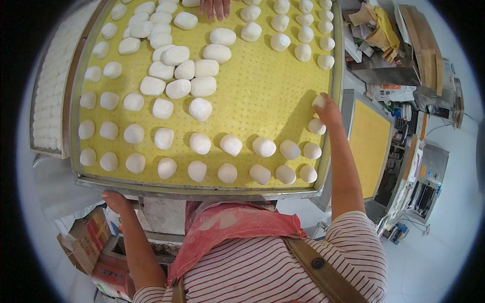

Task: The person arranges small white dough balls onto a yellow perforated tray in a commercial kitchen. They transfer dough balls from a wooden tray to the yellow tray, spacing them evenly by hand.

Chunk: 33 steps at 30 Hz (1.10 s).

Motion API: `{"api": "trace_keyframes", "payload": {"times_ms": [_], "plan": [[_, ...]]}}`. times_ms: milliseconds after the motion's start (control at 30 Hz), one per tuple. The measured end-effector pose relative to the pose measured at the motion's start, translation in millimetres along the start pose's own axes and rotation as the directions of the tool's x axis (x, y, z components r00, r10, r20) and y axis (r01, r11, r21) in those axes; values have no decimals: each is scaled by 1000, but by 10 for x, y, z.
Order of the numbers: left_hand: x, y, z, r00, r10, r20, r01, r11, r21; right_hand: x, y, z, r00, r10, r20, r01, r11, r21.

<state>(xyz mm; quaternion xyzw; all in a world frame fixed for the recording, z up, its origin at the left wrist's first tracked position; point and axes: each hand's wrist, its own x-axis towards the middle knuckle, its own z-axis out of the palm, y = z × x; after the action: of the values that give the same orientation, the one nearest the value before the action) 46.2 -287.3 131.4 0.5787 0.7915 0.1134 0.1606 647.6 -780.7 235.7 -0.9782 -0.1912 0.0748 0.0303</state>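
Observation:
My right hand point(329, 112) is at the right side of a yellow perforated tray point(257, 96) with a metal rim. Its fingers are closed around a white dough ball point(318, 101), above another dough ball point(317, 126) in the right column. At the tray's front left corner, below the rim, is my left hand point(116, 201); its fingers are mostly hidden. Rounded dough balls point(200, 143) stand in spaced rows along the front and both sides. Longer dough pieces point(176, 55) lie bunched at the centre left, some resting on others.
Another person's hand point(215, 8) reaches over the far edge. A tray of packed white pieces point(50, 96) stands on the left, and a second yellow tray point(369, 146) lies lower on the right. Cardboard boxes point(91, 237) are at lower left; a metal bin point(386, 73) stands at far right.

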Motion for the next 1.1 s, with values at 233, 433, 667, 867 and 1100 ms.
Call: {"api": "trace_keyframes", "payload": {"times_ms": [233,433,667,867,1100], "plan": [[95,-188,102,999,46,-11,-46,998,-42,103,-40,-55,990,97,106,-89,992,-85],[326,-605,217,973,230,32,-232,954,192,169,18,122,992,70,104,-56,989,-134],[219,-433,225,993,120,1,-119,980,161,-1,-1403,-76,940,-323,-108,330,943,48],[167,-357,186,995,91,-37,-88,993,73,-133,-2868,103,586,-808,-63,798,561,220],[-3,-167,86,998,61,11,-62,996,60,-162,-3101,367,439,-888,-138,899,435,59]]}}
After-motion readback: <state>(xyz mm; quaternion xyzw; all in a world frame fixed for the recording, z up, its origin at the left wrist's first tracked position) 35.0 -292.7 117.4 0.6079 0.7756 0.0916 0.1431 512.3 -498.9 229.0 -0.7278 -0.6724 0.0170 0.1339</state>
